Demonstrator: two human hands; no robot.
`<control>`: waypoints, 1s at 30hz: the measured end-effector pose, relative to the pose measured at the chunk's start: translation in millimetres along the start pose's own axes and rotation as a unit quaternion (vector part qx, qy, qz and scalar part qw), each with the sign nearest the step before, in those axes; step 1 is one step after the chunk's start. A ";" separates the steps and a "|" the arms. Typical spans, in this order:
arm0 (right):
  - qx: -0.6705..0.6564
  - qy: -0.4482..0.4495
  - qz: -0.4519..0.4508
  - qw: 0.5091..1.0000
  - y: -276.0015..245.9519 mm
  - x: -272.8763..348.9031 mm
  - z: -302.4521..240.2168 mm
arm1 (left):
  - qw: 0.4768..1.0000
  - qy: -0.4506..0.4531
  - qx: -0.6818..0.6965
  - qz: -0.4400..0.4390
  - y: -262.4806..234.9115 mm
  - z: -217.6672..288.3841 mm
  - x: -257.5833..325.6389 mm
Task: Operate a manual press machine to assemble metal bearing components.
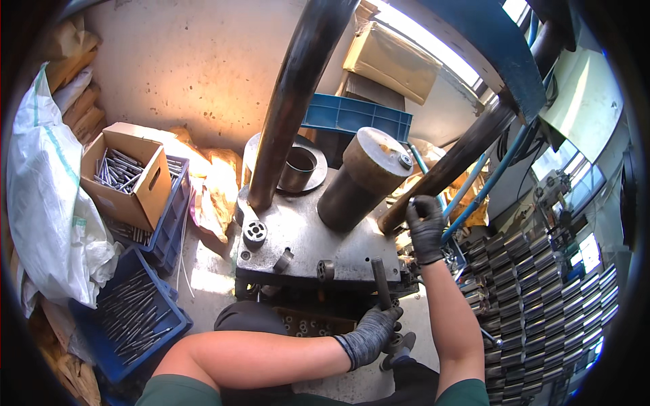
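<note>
My left hand (371, 337), in a grey and black knit glove, is closed at the front edge of a metal press. A dark metal rod (380, 279) stands up out of its grip, slightly tilted, beside the press's steel table (308, 237). Up and to the right, my right hand (426, 233), in a dark glove, is raised next to the foot of a slanting column. Its fingers curl toward the thumb; what they hold, if anything, I cannot make out. On the table lie a small slotted round part (254, 232) and small metal rings (326, 270).
Two dark columns (288, 101) and a thick cylinder (355, 179) rise from the table. At left stand a cardboard box (145, 203) of metal shafts, a blue crate (179, 323) of shafts and a white sack (51, 196). Stacked metal tubes (535, 291) fill the right.
</note>
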State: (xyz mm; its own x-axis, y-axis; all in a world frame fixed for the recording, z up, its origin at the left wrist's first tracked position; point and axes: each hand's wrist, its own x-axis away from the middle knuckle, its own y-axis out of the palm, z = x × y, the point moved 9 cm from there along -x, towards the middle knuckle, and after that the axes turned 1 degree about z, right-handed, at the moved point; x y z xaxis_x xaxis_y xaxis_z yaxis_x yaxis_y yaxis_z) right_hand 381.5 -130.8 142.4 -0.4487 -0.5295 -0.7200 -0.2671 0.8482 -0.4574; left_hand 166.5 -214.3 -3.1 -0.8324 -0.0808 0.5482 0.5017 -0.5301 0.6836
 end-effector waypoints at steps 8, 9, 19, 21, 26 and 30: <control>0.095 0.043 -0.093 0.990 29.8 -98.3 -45.4 | 1.000 -0.001 -0.009 -0.016 -1.4 -2.2 -2.5; 0.082 0.041 -0.091 0.992 30.8 -102.5 -37.4 | 1.000 0.001 -0.011 -0.018 0.0 -1.9 -3.4; 0.183 0.024 -0.114 0.976 44.8 -114.9 -53.1 | 0.999 -0.026 -0.028 -0.034 -2.8 -3.4 -4.6; 0.218 0.009 -0.116 0.969 37.3 -111.3 -64.6 | 0.997 -0.050 -0.026 -0.054 -1.4 -2.7 -9.5; 0.276 -0.071 -0.107 0.952 -24.6 -89.3 -96.8 | 0.997 -0.064 -0.011 -0.035 -1.9 -2.4 -16.7; 0.385 -0.127 -0.244 0.881 -85.5 -39.1 -112.4 | 0.992 -0.069 0.035 -0.101 -14.8 -1.0 -32.1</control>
State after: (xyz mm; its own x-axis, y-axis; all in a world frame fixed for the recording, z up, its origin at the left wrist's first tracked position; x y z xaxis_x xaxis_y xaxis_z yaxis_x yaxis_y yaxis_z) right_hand 326.0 -181.2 268.3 -0.2088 -0.8972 -0.3892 0.3260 0.3114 -0.8926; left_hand 185.5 -204.7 -31.2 -0.8796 0.1398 0.4547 0.3478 -0.4631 0.8152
